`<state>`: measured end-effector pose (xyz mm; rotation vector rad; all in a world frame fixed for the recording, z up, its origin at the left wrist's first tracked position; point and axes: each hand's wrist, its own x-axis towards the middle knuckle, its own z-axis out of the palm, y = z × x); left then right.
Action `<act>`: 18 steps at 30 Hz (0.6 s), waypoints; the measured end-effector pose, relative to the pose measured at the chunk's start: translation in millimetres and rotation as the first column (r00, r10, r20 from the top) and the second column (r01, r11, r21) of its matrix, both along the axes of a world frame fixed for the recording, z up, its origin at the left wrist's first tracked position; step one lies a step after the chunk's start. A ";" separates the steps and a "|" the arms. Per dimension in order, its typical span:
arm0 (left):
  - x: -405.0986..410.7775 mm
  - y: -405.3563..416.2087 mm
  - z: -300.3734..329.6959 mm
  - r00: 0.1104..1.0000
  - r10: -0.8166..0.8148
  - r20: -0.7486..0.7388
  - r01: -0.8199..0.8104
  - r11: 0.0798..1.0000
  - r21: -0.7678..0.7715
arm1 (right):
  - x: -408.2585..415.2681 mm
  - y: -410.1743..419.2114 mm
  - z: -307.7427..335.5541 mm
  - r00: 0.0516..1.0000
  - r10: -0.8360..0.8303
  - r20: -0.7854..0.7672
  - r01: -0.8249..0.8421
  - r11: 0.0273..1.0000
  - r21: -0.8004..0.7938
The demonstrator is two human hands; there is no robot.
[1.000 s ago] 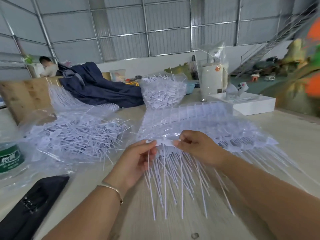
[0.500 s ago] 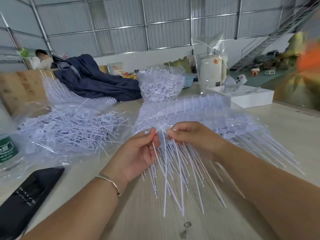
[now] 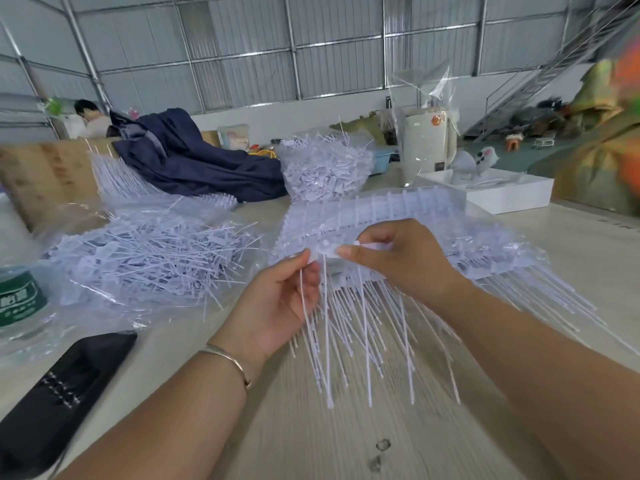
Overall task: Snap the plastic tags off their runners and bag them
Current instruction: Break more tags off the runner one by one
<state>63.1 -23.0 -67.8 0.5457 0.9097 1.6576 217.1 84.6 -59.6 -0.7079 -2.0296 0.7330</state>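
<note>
Hands: we see both raised over the wooden table [image 3: 311,441], meeting at a strip of white plastic tags [image 3: 327,252].
Left hand [image 3: 277,306]: its thumb and fingers pinch the left end of the strip, and thin tag tails run down across its palm.
Right hand [image 3: 391,258]: its fingers are curled and pinch the strip from the right side, just beside the left fingertips.
Tag tails: long white stems [image 3: 349,341] hang from the held strip toward the table.
Runner stack [image 3: 398,209]: we see it lying behind the hands, wrapped in clear film, stems fanning out to the right.
Loose tags [image 3: 152,258]: they are heaped on a clear plastic bag at the left.
Filled bag [image 3: 325,169]: it stands farther back, full of tags.
Others: green-labelled bottle [image 3: 20,299] at the left edge, black case [image 3: 59,393] near the left forearm, white box [image 3: 502,192] at the back right.
</note>
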 end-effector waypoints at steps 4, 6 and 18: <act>-3.8 1.3 -2.8 0.989 0.030 -0.145 -0.043 0.995 -0.086 | -0.2 1.8 -6.8 0.968 -0.106 0.229 0.100 0.994 0.034; -4.5 1.8 -5.2 0.975 0.011 -0.223 -0.035 0.994 -0.107 | -0.6 3.8 -10.5 0.967 -0.100 0.234 0.102 0.995 0.005; -16.4 2.9 -3.2 0.684 0.044 -0.728 -0.216 0.966 -0.144 | 1.1 0.6 -1.9 0.938 -0.072 0.340 0.085 0.996 -0.021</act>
